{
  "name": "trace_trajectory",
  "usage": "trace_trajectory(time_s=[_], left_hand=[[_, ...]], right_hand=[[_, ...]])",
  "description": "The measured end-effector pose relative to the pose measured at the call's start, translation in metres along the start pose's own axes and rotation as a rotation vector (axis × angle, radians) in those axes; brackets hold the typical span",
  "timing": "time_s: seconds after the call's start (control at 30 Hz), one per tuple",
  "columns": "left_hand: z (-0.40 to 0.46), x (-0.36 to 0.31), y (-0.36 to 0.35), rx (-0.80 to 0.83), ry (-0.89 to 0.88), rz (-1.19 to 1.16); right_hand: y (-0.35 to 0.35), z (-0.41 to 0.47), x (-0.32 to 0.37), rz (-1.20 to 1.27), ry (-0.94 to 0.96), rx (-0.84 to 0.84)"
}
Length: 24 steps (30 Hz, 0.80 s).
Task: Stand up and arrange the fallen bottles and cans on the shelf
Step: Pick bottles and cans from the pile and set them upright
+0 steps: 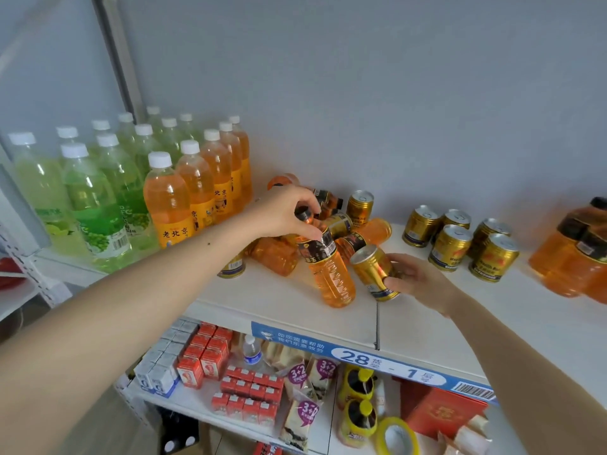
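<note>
On the white shelf (289, 300) a heap of fallen orange drink bottles (276, 254) with dark labels lies mixed with gold cans. My left hand (282, 211) grips the black-capped neck of one orange bottle (331, 274), which leans tilted out of the heap. My right hand (414, 277) holds a gold can (372, 270) on its side, just right of that bottle. One gold can (359, 206) stands upright behind the heap. Another can (233, 266) lies partly hidden under my left forearm.
Upright green bottles (98, 205) and orange bottles (200, 188) fill the shelf's left. Several gold cans (460, 241) stand in a group at the right, with large orange bottles (574, 254) at the far right edge. A lower shelf (184, 402) holds cartons, snacks and tape.
</note>
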<state>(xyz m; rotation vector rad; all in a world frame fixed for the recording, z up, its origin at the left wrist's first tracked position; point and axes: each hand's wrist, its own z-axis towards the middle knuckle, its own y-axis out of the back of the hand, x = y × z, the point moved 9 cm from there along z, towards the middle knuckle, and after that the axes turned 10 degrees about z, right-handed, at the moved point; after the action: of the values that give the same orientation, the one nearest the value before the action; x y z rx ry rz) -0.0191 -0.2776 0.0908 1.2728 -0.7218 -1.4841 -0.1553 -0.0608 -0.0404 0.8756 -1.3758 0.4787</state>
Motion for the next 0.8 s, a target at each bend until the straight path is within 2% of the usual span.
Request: trace_trajectory(time_s=[0.13,0.33,0.53,0.7,0.8], left_hand=[[0.018,-0.025,-0.003,-0.048,-0.030,-0.022],[0.036,-0.052,-0.017,-0.022,-0.063,0.024],[0.039,-0.064,-0.028,0.059,-0.112,0.041],[0.040,-0.065,-0.032,0.162,-0.123,0.009],[0.041,-0.066,-0.030,0.147,-0.121,-0.028]], right_hand=[[0.011,-0.011,-0.006,-0.068,-0.006,-0.004],[0.019,-0.022,-0.022,-0.063,-0.038,-0.031],[0.025,-0.022,-0.011,-0.213,-0.024,-0.034],[0.024,-0.019,0.007,-0.227,-0.005,-0.044],[0.022,-0.017,0.013,-0.280,0.012,-0.071]])
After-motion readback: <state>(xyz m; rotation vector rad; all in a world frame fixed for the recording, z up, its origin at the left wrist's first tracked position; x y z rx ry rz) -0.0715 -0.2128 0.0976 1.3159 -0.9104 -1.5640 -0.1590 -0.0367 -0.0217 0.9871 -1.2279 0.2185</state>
